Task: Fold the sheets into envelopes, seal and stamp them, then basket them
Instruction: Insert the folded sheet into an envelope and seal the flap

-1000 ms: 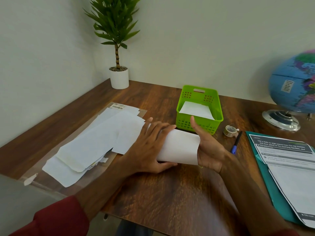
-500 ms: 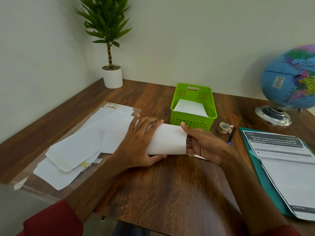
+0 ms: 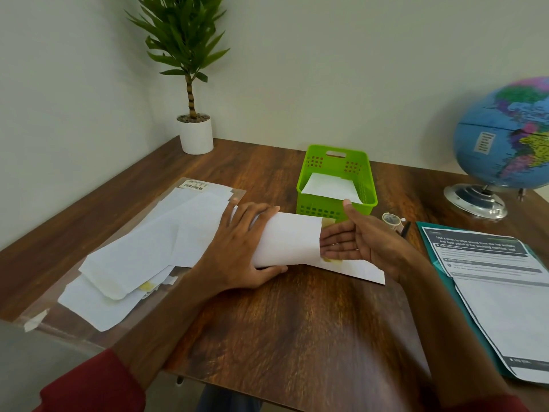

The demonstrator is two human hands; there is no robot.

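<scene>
Seemingly crosswise, envelope (image 3: pixel 289 239) left-to-right.

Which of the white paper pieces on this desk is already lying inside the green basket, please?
The white envelope resting in the green basket, behind both hands. The others lie on the desk: the loose pile at left, and the sheet being folded.
</scene>
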